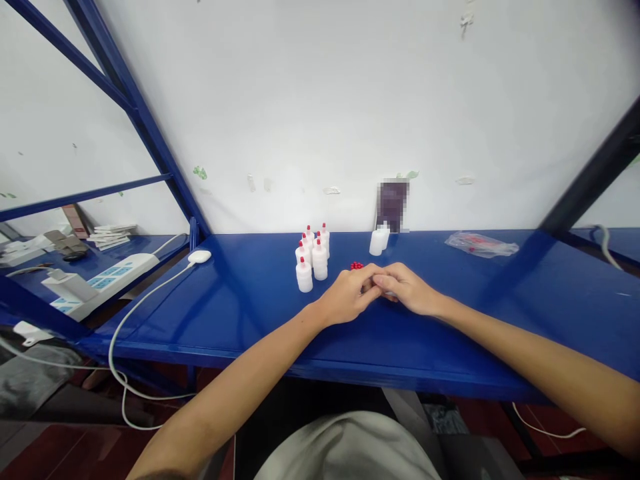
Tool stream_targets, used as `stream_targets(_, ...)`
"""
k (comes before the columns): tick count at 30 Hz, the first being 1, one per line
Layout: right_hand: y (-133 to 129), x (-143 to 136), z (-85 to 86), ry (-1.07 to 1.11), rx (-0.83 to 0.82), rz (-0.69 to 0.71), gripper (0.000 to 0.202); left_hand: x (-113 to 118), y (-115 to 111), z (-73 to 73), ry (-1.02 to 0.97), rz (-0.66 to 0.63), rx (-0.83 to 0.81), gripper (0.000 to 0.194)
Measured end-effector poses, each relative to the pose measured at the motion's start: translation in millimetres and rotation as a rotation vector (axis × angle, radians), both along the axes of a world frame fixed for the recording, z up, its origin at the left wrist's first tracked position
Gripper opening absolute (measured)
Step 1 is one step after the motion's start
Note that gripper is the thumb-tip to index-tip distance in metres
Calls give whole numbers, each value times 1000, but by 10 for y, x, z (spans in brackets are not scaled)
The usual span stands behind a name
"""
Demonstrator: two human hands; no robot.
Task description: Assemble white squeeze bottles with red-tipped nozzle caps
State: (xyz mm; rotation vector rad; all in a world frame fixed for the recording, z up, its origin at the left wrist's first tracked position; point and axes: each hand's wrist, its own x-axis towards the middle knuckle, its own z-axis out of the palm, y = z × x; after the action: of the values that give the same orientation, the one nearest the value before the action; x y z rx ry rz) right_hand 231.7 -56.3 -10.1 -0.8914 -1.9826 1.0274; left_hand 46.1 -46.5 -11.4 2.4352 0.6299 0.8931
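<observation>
Hands meeting over the blue worktop (pixel 240 300)

Capped bottles (pixel 313 257) are standing left of the left hand (pixel 347 297), whose fingers are pinching something small and hidden against the right hand (pixel 407 290); red caps (pixel 356 265) are lying just beyond both.

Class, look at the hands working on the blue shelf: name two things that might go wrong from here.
The left hand and right hand meet close to the loose red caps; a nudge might scatter them. The capped white bottles stand tightly grouped just beyond the left hand, so a bump may topple several.
</observation>
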Motion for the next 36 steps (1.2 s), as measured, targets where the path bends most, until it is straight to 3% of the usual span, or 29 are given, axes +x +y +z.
stream_targets(3, -7, -19, -8, 48, 17, -10, 53, 11, -24, 64, -25, 42, 55, 19)
stream_targets(6, -3, -27, -10, 85, 15, -45, 55, -102, -45, 234, -104, 141, 136, 21)
stream_targets(10, 33, -12, -20, -9, 74, -170, 48, -519, -31, 553, -220, 365, 114, 24)
stream_targets(13, 73, -11, -32, -38, 119, -239, 48, -865, 10, 692, -143, 510, 125, 25)
stream_targets(16, 94, -24, -35, -52, 141, -322, 48, -1064, 50, 682, 53, 592, 195, 26)
stream_targets(20, 74, -32, -11, -37, 219, -454, 46, -1114, 84, 578, 254, 620, 250, 26)
stream_targets(27, 36, -17, 39, 84, 285, -602, 46, -1154, 135, 534, 256, 629, 193, 26)
stream_targets(33, 75, 46, -26, 237, 175, -422, 38, -1136, 131, 490, 201, 569, 128, 29)
stream_targets(36, 84, 38, -42, 190, 153, -388, 39, -1127, 115, 469, 243, 568, 138, 26)
